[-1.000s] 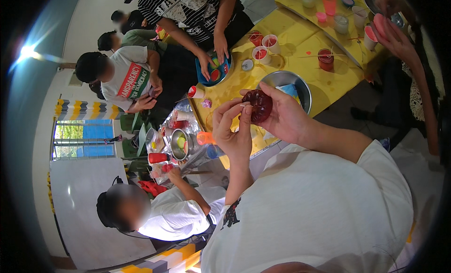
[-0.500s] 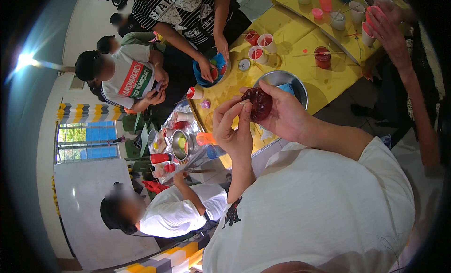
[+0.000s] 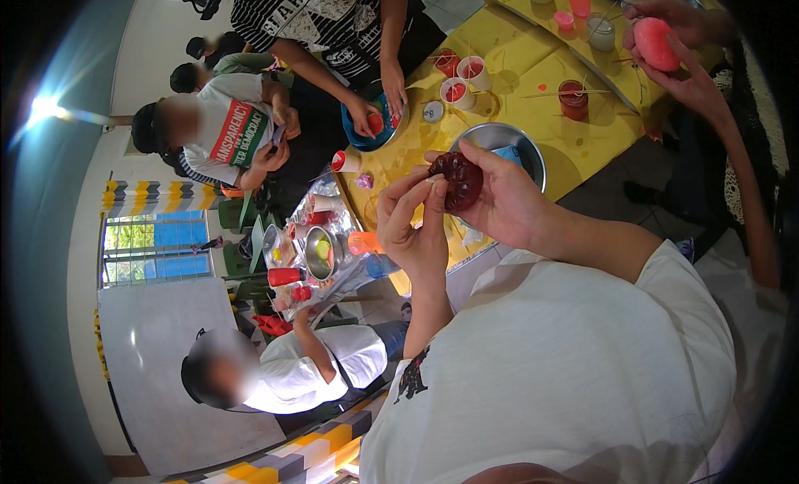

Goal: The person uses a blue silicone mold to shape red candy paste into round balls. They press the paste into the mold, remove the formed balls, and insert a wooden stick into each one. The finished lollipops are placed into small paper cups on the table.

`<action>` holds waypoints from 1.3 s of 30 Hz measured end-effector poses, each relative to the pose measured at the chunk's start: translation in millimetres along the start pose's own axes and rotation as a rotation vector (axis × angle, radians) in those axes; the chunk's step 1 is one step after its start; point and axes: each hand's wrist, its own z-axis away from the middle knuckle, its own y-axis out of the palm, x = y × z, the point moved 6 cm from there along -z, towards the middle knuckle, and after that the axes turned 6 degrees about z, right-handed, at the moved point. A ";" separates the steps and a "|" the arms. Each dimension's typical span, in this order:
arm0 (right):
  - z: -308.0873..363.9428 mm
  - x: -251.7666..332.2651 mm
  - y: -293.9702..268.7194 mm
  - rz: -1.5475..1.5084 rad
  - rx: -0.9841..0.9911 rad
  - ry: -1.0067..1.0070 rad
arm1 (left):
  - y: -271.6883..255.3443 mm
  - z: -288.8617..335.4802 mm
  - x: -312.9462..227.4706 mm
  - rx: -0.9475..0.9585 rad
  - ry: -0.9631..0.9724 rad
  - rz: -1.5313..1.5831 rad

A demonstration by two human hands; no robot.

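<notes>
A dark red, ridged, round lump (image 3: pixel 463 181) is held up in front of my chest. My right hand (image 3: pixel 509 203) cradles it from the right and below. My left hand (image 3: pixel 412 228) pinches its left edge with thumb and fingertips. Both hands hover over the near edge of a yellow table (image 3: pixel 533 93), just in front of a metal bowl (image 3: pixel 501 138) with something light blue in it.
Another person's hands hold a pink round lump (image 3: pixel 657 43) at the top right. A person in a striped shirt reaches into a blue bowl (image 3: pixel 374 126). Small cups of red stuff (image 3: pixel 466 72) stand on the table. Lower left, a foil tray (image 3: pixel 320 251) with cups; people sit around it.
The dark red lump stays in both hands at the same place. My left fingers have shifted slightly on its edge, and the view has drifted a little.
</notes>
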 end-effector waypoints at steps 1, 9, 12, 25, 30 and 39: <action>-0.4 0.4 -0.3 0.000 -0.007 0.001 | 0.3 0.0 0.3 -0.001 0.000 -0.001; -0.6 1.7 3.4 -0.007 0.007 -0.002 | 0.7 -1.2 -2.3 -0.006 0.003 -0.015; 0.0 1.8 2.0 0.009 -0.023 -0.001 | 1.2 -0.6 -2.7 -0.005 0.011 -0.007; 1.6 2.1 3.3 0.039 -0.027 0.001 | -1.8 3.5 -0.7 0.027 -0.017 0.006; 2.2 3.7 2.3 0.158 -0.025 0.015 | 5.6 3.8 -7.1 0.190 -0.015 -0.087; 2.2 1.3 0.6 0.107 0.029 0.015 | 6.7 4.5 -6.5 0.210 -0.107 -0.094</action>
